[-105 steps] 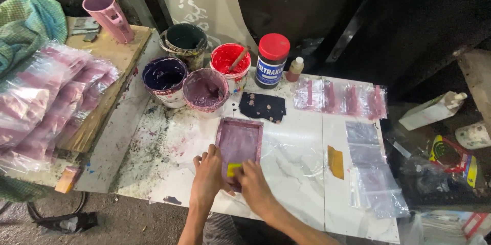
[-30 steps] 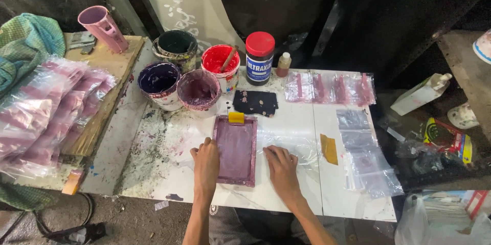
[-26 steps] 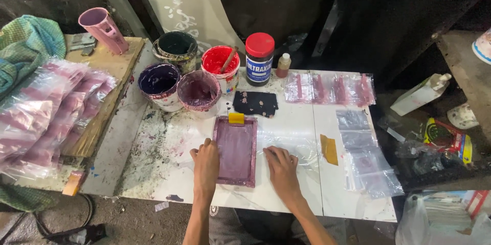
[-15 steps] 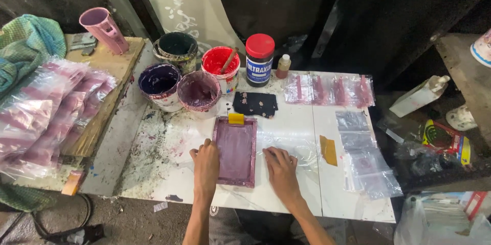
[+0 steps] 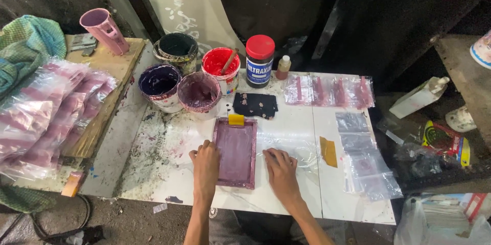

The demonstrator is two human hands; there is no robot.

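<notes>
A small pink-stained printing screen frame point(image 5: 235, 152) lies flat on the white table point(image 5: 169, 183) with a yellow squeegee point(image 5: 236, 119) resting at its far end. My left hand point(image 5: 205, 164) presses on the frame's left edge. My right hand point(image 5: 280, 169) lies flat, fingers together, on a clear plastic bag point(image 5: 294, 142) just right of the frame. Neither hand grips anything.
Paint pots stand behind the frame: purple point(image 5: 159, 82), mauve point(image 5: 198, 93), red point(image 5: 221, 64), dark green point(image 5: 176, 48), plus a red-lidded jar point(image 5: 260, 61). Printed bags lie in a row point(image 5: 330, 91) and a column point(image 5: 364, 163) at right. A bag pile point(image 5: 46, 112) sits left.
Since 3.5 s ago the squeegee went from the frame's near end to its far end, and my right hand left the frame for the clear bag. Nothing has moved in the last second.
</notes>
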